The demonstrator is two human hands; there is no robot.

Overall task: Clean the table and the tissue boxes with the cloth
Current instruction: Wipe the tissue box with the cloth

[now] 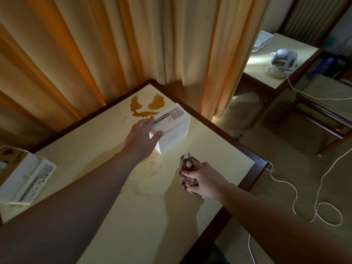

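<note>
Reaching across the cream table (118, 216), I have my left hand (142, 137) on the white tissue holder (171, 128): fingers lie along its labelled top and my thumb wraps its near end, so I am grasping it. The holder sits toward the far right of the tabletop, its long axis running from near-left to far-right, the label strip running the same way. Its far end lies near the dark wooden edge (253, 155) on the right, with only a narrow band of tabletop between them. Just beyond it, toward the far corner, a brown spill (146, 106) spreads in curved pools; paler smears (146, 178) mark the surface nearer me.

My right hand (203, 181) clutches the crumpled dark cloth (187, 168), pressed on the table near the right edge, apart from the holder. Open tabletop stretches near me, between my arms.

A second tissue box (26, 180) sits at the far left, cut off by the frame, its label hard to read. Orange curtains (95, 44) hang close behind the table. White cords (297, 197) trail over the floor to the right.
</note>
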